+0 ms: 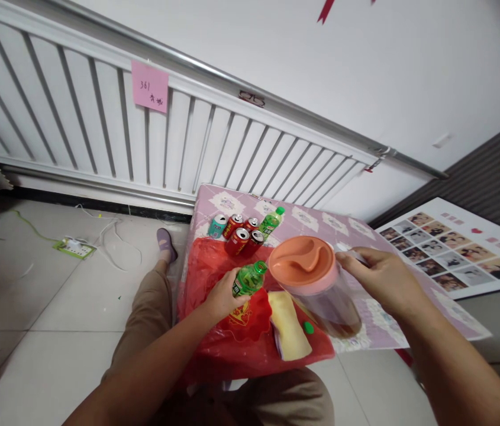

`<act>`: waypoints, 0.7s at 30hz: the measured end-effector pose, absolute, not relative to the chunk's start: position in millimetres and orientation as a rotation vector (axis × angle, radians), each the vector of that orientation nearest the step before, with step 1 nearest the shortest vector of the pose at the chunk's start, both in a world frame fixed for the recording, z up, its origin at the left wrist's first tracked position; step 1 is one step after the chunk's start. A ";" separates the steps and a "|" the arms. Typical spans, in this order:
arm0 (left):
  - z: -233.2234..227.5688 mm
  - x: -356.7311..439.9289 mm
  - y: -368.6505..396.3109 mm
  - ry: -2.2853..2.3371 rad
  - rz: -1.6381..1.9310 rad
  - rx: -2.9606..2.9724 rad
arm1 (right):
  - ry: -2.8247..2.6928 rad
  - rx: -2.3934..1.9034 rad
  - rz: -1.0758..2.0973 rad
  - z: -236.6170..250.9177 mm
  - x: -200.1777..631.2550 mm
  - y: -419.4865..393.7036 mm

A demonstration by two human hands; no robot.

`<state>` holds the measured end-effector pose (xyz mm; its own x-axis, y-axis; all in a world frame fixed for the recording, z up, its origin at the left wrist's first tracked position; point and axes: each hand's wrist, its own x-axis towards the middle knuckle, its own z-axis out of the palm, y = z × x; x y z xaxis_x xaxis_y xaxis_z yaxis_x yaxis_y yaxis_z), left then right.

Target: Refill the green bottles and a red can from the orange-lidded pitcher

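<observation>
My left hand [224, 295] is wrapped round a green plastic bottle [248, 280], its mouth uncapped and tilted to the right. Under the bottle lies a red tray with a wavy rim [256, 330] and a gold print. With my right hand [380, 278] I grip the handle of a clear pitcher [332, 305], which has an orange lid [303, 260] and some brown liquid at its bottom. The pitcher leans, its lid toward the bottle. A green bottle cap [308, 328] and a folded yellow cloth [289, 328] lie beside the tray.
Several opened drink cans [237, 241] stand together at the table's back left, near a second green bottle [271, 222] with its cap on. Red plastic sheeting [196, 278] covers part of the flowered tablecloth [307, 216]. A white radiator [214, 136] runs behind. A power strip [74, 249] lies on the floor.
</observation>
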<state>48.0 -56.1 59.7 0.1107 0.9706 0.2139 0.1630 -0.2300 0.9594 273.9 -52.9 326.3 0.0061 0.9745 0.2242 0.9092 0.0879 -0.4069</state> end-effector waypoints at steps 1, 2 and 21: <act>59.4 48.1 -56.1 1.153 1.214 1.548 | -1.942 -1.880 0.208 326.6 273.6 -53.0; 59.0 48.3 -56.0 1.150 1.215 1.547 | -1.949 -1.908 0.215 327.0 273.4 -53.1; 60.6 47.5 -55.9 1.127 1.229 1.555 | -1.951 -1.922 0.226 340.0 266.5 -54.7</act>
<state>47.5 -55.9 60.6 0.1167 0.9657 0.2321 0.1480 -0.2480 0.9574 266.5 -54.7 340.0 0.0177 0.9866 0.1620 0.9235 0.0459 -0.3807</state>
